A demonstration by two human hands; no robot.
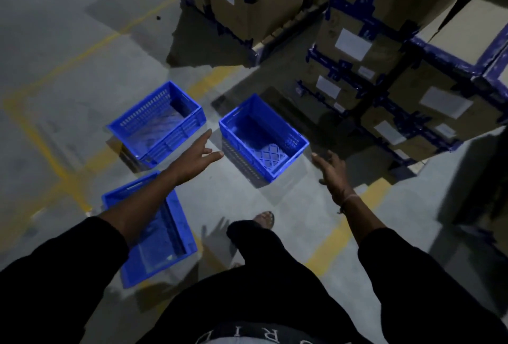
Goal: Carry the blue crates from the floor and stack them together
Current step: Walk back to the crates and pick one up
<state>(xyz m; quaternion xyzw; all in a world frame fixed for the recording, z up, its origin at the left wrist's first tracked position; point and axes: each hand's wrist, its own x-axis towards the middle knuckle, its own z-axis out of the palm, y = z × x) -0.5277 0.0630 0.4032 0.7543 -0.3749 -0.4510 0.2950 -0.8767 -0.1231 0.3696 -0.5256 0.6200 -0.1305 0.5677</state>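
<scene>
The concrete floor (pixel 82 41) fills most of the view, dim and grey, crossed by worn yellow lines (pixel 41 140) whose paint is patchy and hard to follow in the shadow. From 12 to 3 o'clock stand stacked cardboard boxes (pixel 371 41) bound with dark blue tape; their tops are cut off by the frame edge, and the white labels on them are too blurred to read.

Three blue crates sit on the floor, each apart from the others and none stacked. The far left crate (pixel 156 121), at about 11 o'clock, has slotted walls and lies fully in sight. The right crate (pixel 262 135), near 12 o'clock, shows a lattice bottom at its near end. The near crate (pixel 154 233), at about 8 o'clock, is partly hidden by the left forearm that crosses over it.

The left hand (pixel 196 155) reaches forward above the floor between the two far crates, fingers spread and holding nothing. The right hand (pixel 331 169) hangs just beside the right crate's near corner, fingers straight and apart, also holding nothing; whether it touches the crate cannot be told. A thin band (pixel 349 198) circles the right wrist. Below, a sandalled foot (pixel 265 218) shows, half covered by a dark trouser leg.
</scene>
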